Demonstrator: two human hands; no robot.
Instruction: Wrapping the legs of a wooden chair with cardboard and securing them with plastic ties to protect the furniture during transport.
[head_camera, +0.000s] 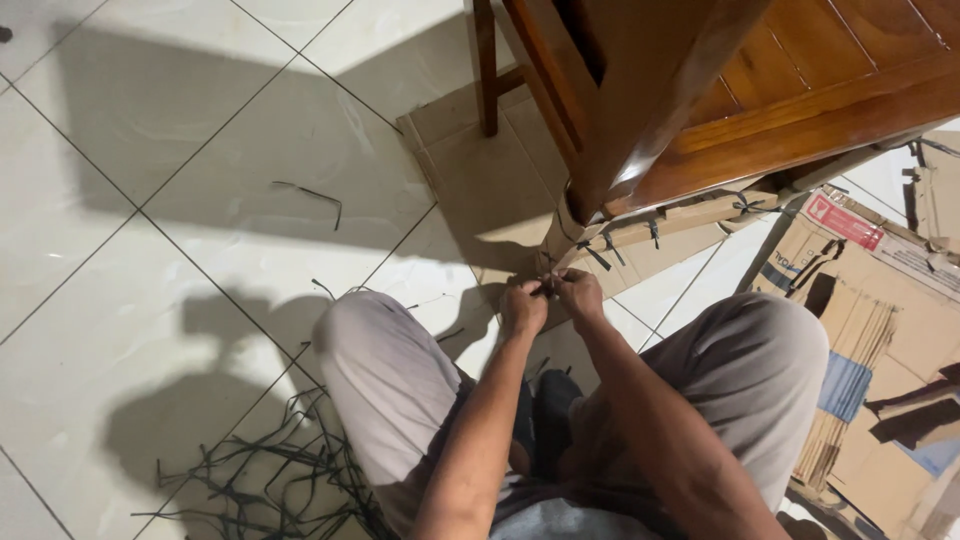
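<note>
I squat on a tiled floor in front of a dark wooden piece of furniture (700, 90). Its leg and lower rail are wrapped in brown cardboard (690, 215), bound with several black ties (605, 250). My left hand (522, 305) and my right hand (580, 295) meet at the bottom of the wrapped leg. Both pinch a thin black tie (548, 288) between their fingertips. The tie's ends are mostly hidden by my fingers.
A heap of loose black ties (270, 470) lies on the floor by my left knee. One bent tie (315, 195) lies alone further out. Flattened cardboard boxes (880, 330) are stacked at the right. A cardboard sheet (480, 170) lies under the furniture.
</note>
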